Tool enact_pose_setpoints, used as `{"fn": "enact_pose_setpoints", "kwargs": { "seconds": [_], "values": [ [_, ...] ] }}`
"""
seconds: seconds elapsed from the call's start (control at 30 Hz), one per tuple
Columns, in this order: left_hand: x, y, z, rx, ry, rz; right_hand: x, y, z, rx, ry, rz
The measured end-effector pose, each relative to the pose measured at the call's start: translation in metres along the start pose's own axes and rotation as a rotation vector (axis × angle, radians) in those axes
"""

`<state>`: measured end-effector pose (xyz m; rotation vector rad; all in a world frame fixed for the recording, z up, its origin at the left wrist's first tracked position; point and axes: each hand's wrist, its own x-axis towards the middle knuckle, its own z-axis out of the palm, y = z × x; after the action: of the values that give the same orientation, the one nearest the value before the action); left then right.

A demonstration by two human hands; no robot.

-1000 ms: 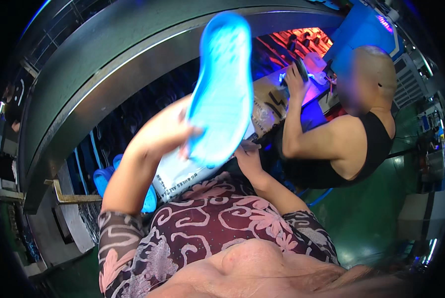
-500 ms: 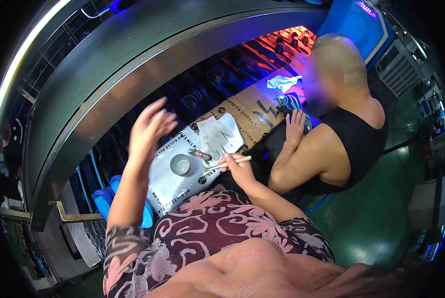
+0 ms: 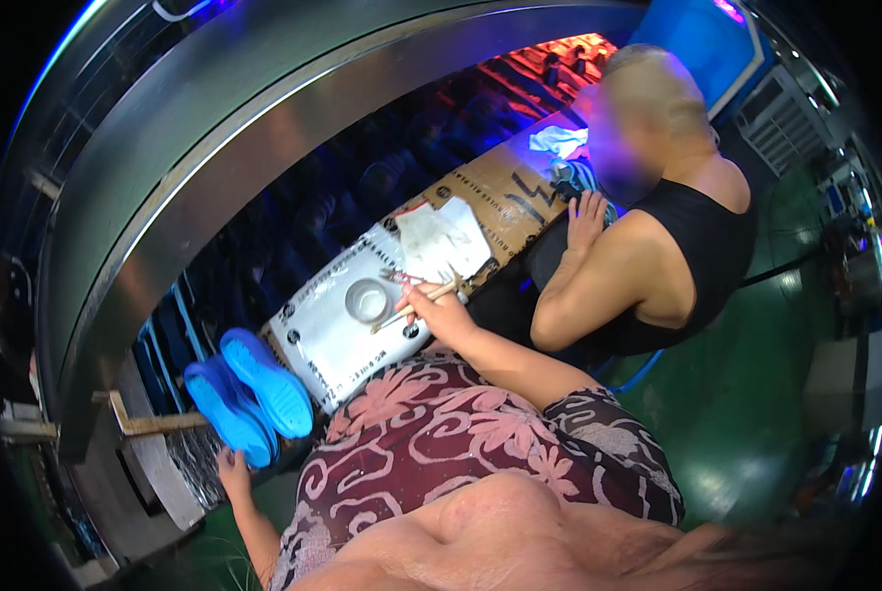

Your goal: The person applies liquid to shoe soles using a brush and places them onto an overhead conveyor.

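The right hand (image 3: pixel 443 315) grips a brush (image 3: pixel 392 320) beside the cup (image 3: pixel 351 306) — the left hand (image 3: pixel 233 473), grip unclear, meets the blue soles (image 3: pixel 270 386), unlifted at left.

A long metal machine frame (image 3: pixel 204 148) spans the upper left. A co-worker in a black tank top (image 3: pixel 692 251) sits at the right, above a green floor (image 3: pixel 726 433), near a blue machine housing (image 3: pixel 682 37) and a pale louvered panel (image 3: pixel 784 123).
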<state>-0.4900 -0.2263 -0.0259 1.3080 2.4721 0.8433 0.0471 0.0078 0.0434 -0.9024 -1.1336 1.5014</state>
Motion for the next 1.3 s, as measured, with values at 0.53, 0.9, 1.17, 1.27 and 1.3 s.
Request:
{"fn": "enact_pose_setpoints", "kwargs": {
  "seconds": [0.53,0.9,1.17,1.27,1.3],
  "values": [
    [-0.013,0.156,0.001,-0.525,0.077,-0.185,0.007,0.000,0.001,-0.122,0.079,0.091],
    [-0.043,0.294,0.048,-0.971,-0.324,-0.250,0.017,-0.035,0.033,-0.081,-0.057,0.037],
    [-0.035,0.336,0.079,-0.823,-0.267,0.128,0.011,-0.060,0.053,-0.454,-0.344,-0.478],
    [-0.038,0.343,0.083,-0.742,-0.195,0.237,0.009,-0.057,0.055,-0.476,-0.321,-0.531],
    [-0.039,0.345,0.082,-0.740,-0.193,0.231,0.009,-0.057,0.055,-0.473,-0.326,-0.528]
  ]
}}
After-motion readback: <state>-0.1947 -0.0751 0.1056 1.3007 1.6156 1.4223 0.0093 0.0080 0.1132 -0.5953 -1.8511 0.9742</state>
